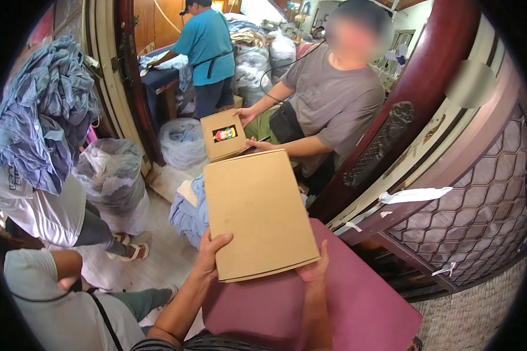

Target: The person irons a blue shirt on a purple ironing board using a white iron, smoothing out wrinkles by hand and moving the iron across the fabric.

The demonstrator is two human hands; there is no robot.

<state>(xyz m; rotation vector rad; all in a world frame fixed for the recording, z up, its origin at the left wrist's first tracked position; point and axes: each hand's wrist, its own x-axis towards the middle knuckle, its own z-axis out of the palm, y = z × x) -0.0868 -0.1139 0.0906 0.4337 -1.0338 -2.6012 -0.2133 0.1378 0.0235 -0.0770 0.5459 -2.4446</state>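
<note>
A flat brown cardboard box (260, 216) is held up in front of me, tilted, with its plain large face toward me. My left hand (212, 257) grips its near left corner, thumb on top. My right hand (315, 267) holds the near right corner, its fingers partly hidden under the box. Just beyond, a person in a grey-brown shirt (348, 88) holds a smaller cardboard box (209, 133) with a colourful picture in a dark window. A thin dark object is in that person's nearer hand (262, 146).
Beneath the box stands a table with a maroon cover (369, 298). Blue cloth (187, 216) lies behind it. At left, a person (47, 216) carries piled blue garments (44, 111) near stuffed plastic bags (114, 181). Another person sits at lower left (58, 304). A metal lattice gate (474, 193) is at right.
</note>
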